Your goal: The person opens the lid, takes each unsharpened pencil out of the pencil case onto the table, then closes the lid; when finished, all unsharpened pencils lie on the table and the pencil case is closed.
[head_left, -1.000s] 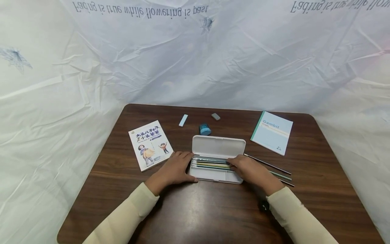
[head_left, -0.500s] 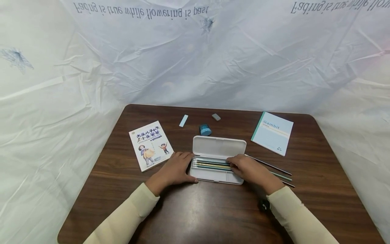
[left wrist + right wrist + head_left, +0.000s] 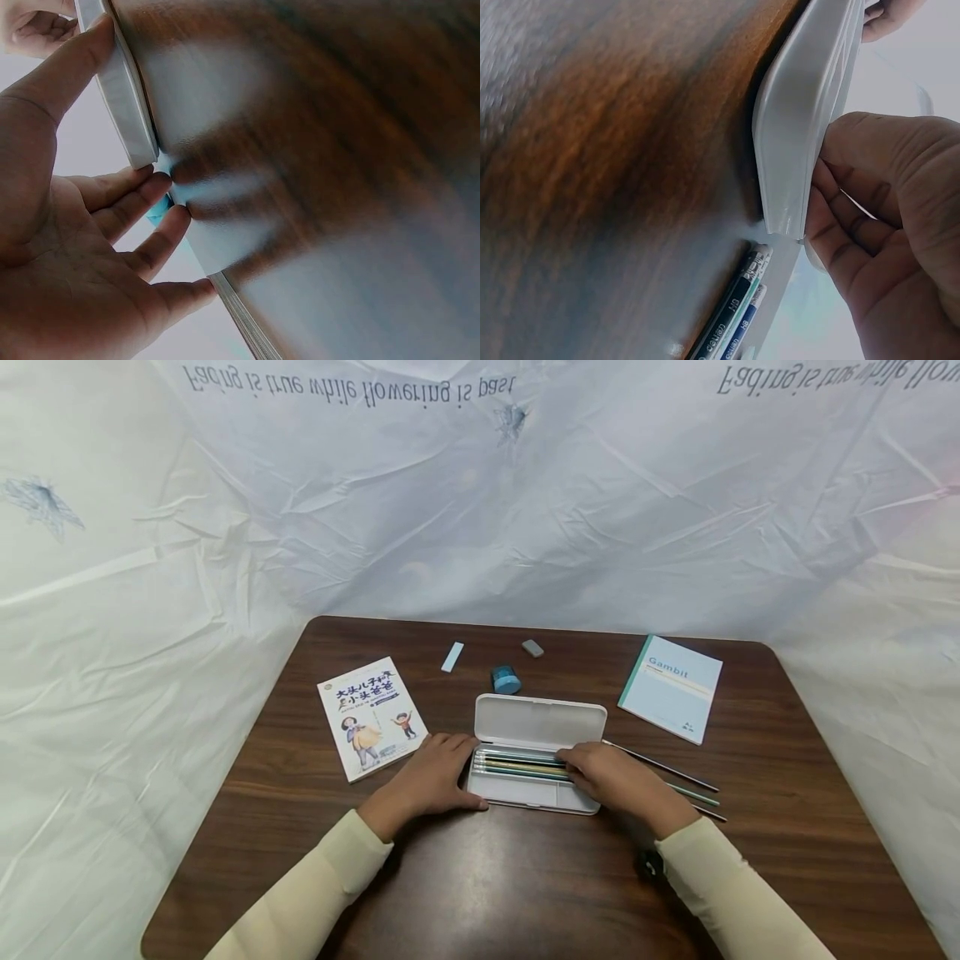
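An open white pencil case [image 3: 517, 789] lies on the table, with several pencils [image 3: 517, 763] in its back compartment, eraser ends to the left. My left hand [image 3: 431, 774] holds the left end of the case; in the left wrist view the thumb touches its front wall and the index finger its end. My right hand [image 3: 618, 781] reaches over the right end, its curled fingers at the right ends of those pencils. The right fingertips are partly hidden behind the case wall. Several loose pencils [image 3: 693, 793] lie on the table to the right of the case.
A picture book [image 3: 372, 718] lies at the left, and a light blue notebook [image 3: 670, 687] at the back right. Behind the case are a blue pencil sharpener [image 3: 505, 680], a grey eraser [image 3: 532, 648] and a pale blue strip [image 3: 452, 657]. White sheeting [image 3: 480, 527] surrounds the table.
The pencils in the case have shifted slightly under my right fingers and lie closer together. Both hands have stayed almost still, and the case has not visibly moved.
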Motion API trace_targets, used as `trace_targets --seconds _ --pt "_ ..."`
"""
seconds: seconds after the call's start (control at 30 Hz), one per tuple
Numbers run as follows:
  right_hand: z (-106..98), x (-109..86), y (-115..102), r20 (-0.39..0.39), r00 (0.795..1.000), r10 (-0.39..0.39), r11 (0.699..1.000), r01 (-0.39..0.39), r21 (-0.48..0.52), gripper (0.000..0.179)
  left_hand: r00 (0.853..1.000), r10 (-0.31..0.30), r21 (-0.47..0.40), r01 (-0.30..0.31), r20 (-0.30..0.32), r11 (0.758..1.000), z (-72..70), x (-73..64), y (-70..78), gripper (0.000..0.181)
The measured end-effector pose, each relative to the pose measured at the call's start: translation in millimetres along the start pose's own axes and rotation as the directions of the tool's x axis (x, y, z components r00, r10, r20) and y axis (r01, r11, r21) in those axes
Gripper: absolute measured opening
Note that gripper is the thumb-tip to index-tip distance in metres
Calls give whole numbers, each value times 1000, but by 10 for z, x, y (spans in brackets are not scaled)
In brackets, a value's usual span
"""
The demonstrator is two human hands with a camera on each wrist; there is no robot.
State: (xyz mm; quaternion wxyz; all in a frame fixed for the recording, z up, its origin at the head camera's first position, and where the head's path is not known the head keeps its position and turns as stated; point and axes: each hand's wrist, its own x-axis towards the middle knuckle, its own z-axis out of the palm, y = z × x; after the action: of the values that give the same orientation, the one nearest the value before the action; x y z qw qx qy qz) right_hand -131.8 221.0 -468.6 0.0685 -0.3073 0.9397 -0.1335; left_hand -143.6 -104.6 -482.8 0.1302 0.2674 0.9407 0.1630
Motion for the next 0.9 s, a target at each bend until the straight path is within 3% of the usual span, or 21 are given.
trace_targets --seconds 0.3,0.5,0.7,0.9 --pt "0 6 18 12 1000 3 1000 -3 24 32 1000 -2 -2 2 2 1000 -1 -4 -1 102" --pt "-54 -104 47 -90 996 18 1000 -17 8 34 1000 -3 -3 3 7 1000 6 2 4 103" --pt "-233 -477 219 -247 968 46 998 -57 -38 39 1000 -10 -1 10 11 1000 11 2 4 103" --pt "-233 -1077 492 -301 941 157 980 -186 -72 42 1000 -6 -18 6 5 1000 10 11 0 102"
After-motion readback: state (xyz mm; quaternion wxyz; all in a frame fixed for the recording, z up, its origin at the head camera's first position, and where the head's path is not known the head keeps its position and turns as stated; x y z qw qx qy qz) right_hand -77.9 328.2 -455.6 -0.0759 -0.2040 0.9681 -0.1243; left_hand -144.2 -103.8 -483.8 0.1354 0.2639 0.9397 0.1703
